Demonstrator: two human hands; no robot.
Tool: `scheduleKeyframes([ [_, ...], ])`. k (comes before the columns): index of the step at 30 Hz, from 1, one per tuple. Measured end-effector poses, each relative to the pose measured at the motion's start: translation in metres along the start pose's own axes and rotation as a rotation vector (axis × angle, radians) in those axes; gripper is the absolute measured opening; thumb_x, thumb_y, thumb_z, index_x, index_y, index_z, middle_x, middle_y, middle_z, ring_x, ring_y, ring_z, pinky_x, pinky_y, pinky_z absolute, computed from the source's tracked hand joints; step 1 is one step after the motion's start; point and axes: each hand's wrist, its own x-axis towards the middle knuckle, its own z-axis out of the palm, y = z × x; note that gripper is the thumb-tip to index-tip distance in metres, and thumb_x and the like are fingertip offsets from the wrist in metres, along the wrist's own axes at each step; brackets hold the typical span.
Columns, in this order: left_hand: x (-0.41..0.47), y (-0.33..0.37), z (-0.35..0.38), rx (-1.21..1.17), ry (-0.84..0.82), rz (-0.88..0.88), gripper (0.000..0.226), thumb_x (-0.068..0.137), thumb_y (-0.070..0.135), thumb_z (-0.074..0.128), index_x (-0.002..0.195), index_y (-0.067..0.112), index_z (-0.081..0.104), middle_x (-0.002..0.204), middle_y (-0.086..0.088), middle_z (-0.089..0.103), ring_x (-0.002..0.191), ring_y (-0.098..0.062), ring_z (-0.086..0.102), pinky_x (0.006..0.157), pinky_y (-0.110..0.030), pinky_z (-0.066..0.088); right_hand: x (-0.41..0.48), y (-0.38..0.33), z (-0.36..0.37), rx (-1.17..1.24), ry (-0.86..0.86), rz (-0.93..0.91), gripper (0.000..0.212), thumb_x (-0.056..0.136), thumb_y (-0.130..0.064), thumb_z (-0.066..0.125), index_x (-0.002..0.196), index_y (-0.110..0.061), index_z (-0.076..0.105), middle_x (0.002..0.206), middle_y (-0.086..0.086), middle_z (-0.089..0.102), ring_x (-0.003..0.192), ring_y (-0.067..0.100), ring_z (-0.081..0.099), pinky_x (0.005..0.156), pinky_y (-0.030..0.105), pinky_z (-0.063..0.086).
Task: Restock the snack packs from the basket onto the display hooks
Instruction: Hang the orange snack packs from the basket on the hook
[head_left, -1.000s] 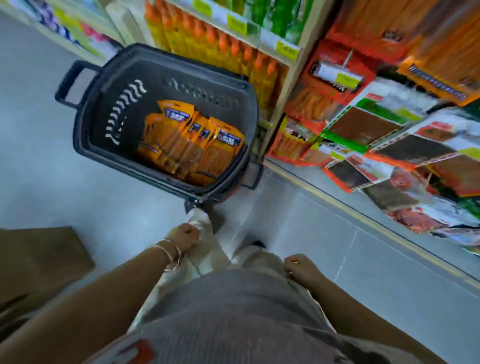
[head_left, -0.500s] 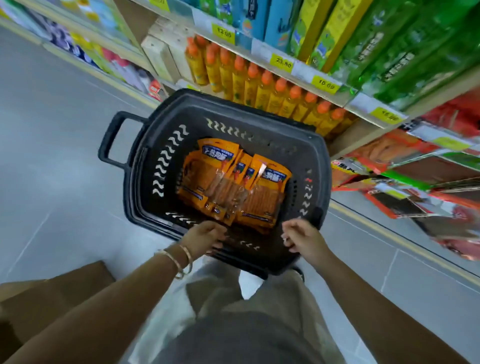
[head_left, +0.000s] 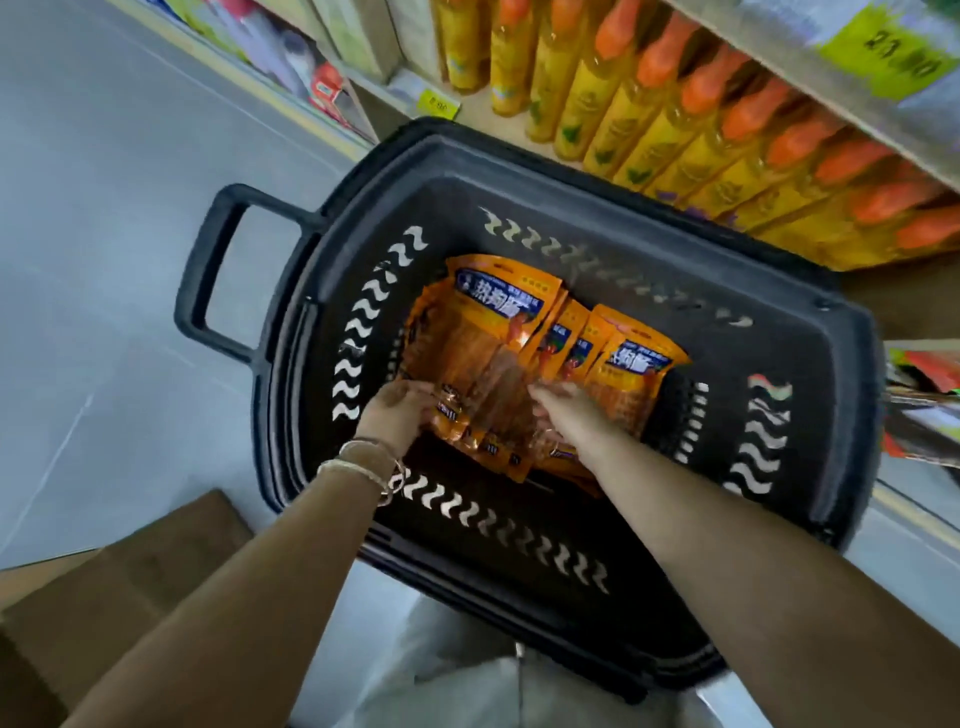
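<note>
You're at the very start of the job. Every one of the packs (head_left: 524, 332) that shows lies in the basket (head_left: 810, 364), fanned in an overlapping row across its floor at the middle of the frame. None is on a hook as far as this view goes, and the hooks themselves are out of frame. So the whole restock is ahead of you: lift, carry, hang, repeat.

Both your arms come in from the bottom of the frame and reach down over the near rim, with the hands side by side on the near ends of the packs. Your left hand (head_left: 397, 413), with bracelets (head_left: 371, 467) at the wrist, has its fingers curled round the left edge of the stack and grips it. Your right hand (head_left: 574, 415) lies palm down on the packs just beside it. Its fingers are on the film, but I cannot tell whether they have closed on a pack or only rest there.

Bottles (head_left: 675, 119) line the shelf at upper right, behind the basket. A brown box (head_left: 130, 597) sits at lower left.
</note>
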Motion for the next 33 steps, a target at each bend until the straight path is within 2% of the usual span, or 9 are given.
scheduleKeyframes([
  [4, 0.018, -0.008, -0.006, 0.076, 0.013, -0.058, 0.019, 0.093, 0.008, 0.044, 0.084, 0.020, 0.055, 0.080, 0.002, 0.061, 0.067, -0.005, 0.059, 0.058, -0.019, 0.042, 0.040, -0.016, 0.035, 0.017, 0.033, 0.090, 0.078, 0.078, -0.063, 0.062, 0.136, -0.014, 0.044, 0.128, 0.009, 0.056, 0.112, 0.027, 0.056, 0.098, 0.043, 0.045],
  [7, 0.028, -0.016, -0.012, 0.054, 0.031, -0.110, 0.015, 0.095, 0.013, 0.043, 0.091, 0.020, 0.055, 0.085, 0.005, 0.061, 0.083, -0.014, 0.058, 0.067, -0.025, 0.039, 0.052, -0.019, 0.052, -0.079, 0.150, 0.136, 0.101, 0.069, -0.071, 0.064, 0.145, -0.015, 0.031, 0.148, 0.010, 0.038, 0.134, 0.035, 0.038, 0.108, 0.049, 0.036],
  [11, 0.031, -0.015, -0.013, 0.058, 0.057, -0.120, 0.014, 0.096, 0.019, 0.045, 0.090, 0.023, 0.057, 0.096, 0.004, 0.062, 0.089, -0.014, 0.058, 0.078, -0.029, 0.041, 0.050, -0.015, 0.053, -0.079, 0.245, -0.039, 0.051, 0.082, -0.052, 0.065, 0.112, -0.013, 0.056, 0.103, 0.000, 0.057, 0.104, 0.023, 0.057, 0.086, 0.030, 0.040],
  [15, 0.027, -0.012, -0.009, 0.048, 0.058, -0.101, 0.013, 0.095, 0.015, 0.045, 0.092, 0.022, 0.056, 0.097, 0.003, 0.061, 0.082, -0.008, 0.057, 0.070, -0.024, 0.042, 0.031, -0.004, 0.046, 0.166, 0.260, -0.095, 0.015, 0.091, -0.028, 0.061, 0.097, -0.017, 0.052, 0.107, 0.006, 0.062, 0.097, 0.025, 0.064, 0.085, 0.039, 0.054],
  [17, 0.026, -0.011, -0.009, 0.034, 0.062, -0.095, 0.012, 0.095, 0.014, 0.045, 0.096, 0.020, 0.056, 0.101, 0.001, 0.061, 0.084, -0.009, 0.057, 0.069, -0.021, 0.042, 0.017, 0.005, 0.033, 0.329, 0.236, -0.099, 0.003, 0.096, -0.017, 0.054, 0.094, -0.020, 0.053, 0.107, 0.006, 0.062, 0.086, 0.018, 0.067, 0.070, 0.029, 0.059],
  [22, 0.023, -0.012, -0.013, 0.117, 0.082, -0.020, 0.029, 0.093, 0.030, 0.052, 0.119, 0.018, 0.055, 0.105, 0.003, 0.061, 0.094, -0.013, 0.058, 0.077, -0.023, 0.043, -0.011, 0.013, -0.006, 0.539, 0.026, -0.092, 0.006, 0.094, -0.016, 0.057, 0.097, -0.021, 0.056, 0.085, -0.002, 0.066, 0.065, 0.009, 0.068, 0.053, 0.021, 0.052],
  [28, 0.021, -0.007, -0.021, 0.171, -0.133, -0.126, 0.046, 0.072, 0.062, 0.064, 0.104, 0.029, 0.061, 0.096, 0.005, 0.068, 0.086, -0.015, 0.065, 0.080, -0.030, 0.049, -0.029, -0.001, -0.005, 0.337, -0.438, -0.074, 0.013, 0.091, -0.014, 0.058, 0.101, -0.022, 0.061, 0.081, -0.004, 0.071, 0.071, 0.015, 0.069, 0.057, 0.025, 0.055],
  [30, 0.023, -0.008, -0.026, 0.152, -0.044, -0.075, 0.034, 0.078, 0.056, 0.062, 0.090, 0.026, 0.066, 0.085, 0.004, 0.071, 0.074, -0.012, 0.067, 0.068, -0.023, 0.051, -0.021, -0.012, 0.002, 0.226, -0.390, -0.099, 0.011, 0.093, -0.025, 0.055, 0.101, -0.025, 0.063, 0.091, -0.003, 0.072, 0.082, 0.016, 0.069, 0.062, 0.026, 0.055],
  [33, 0.023, -0.011, -0.031, 0.149, 0.138, -0.027, 0.022, 0.086, 0.051, 0.057, 0.085, 0.029, 0.059, 0.075, 0.012, 0.064, 0.064, -0.007, 0.062, 0.053, -0.020, 0.045, 0.008, -0.028, 0.010, 0.151, -0.076, -0.129, 0.017, 0.095, -0.038, 0.050, 0.099, -0.024, 0.059, 0.096, -0.003, 0.067, 0.091, 0.018, 0.065, 0.068, 0.023, 0.051],
])
